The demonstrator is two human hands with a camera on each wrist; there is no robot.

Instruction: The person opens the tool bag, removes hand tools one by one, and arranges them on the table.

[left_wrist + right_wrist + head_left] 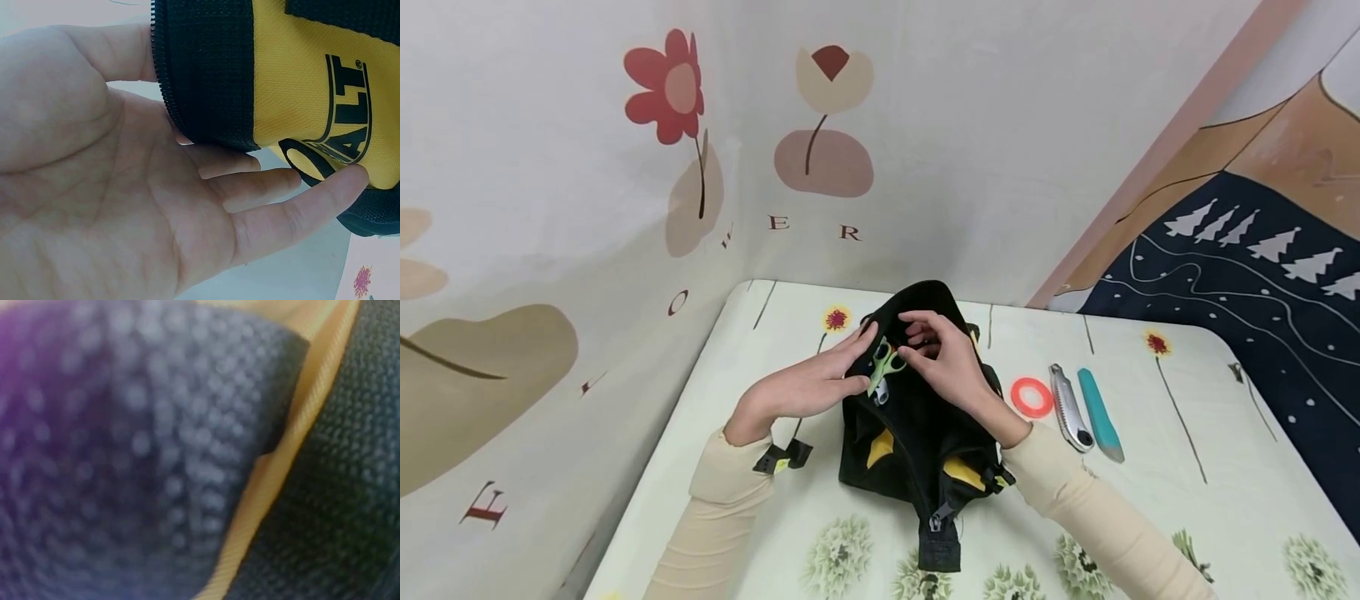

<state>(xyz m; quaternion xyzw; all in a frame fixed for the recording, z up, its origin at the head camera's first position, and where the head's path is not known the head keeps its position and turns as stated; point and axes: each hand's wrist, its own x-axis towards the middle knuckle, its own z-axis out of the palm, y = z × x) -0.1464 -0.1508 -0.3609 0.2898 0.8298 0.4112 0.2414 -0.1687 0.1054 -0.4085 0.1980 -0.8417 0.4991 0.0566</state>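
A black and yellow tool bag [917, 467] lies unzipped on the table. My left hand [808, 383] grips its left side, the thumb inside the zipped edge and the other fingers stretched along the outer yellow panel [294, 81]. Light green scissors [880, 375] stand in the bag mouth against the left wall, beside that thumb. Over the opening is my right hand [951, 362], fingers loosely bent, thumb tip right at the scissors' handle, with a gap between thumb and forefinger. The right wrist view holds only blurred black webbing [125, 450] and yellow trim [269, 481].
Right of the bag lie an orange-red tape ring [1032, 397], a silver utility knife [1070, 408] and a teal knife-shaped tool [1100, 415]. A black strap end [939, 550] points toward the near side. The flower-print table [1150, 442] meets a printed wall at the back.
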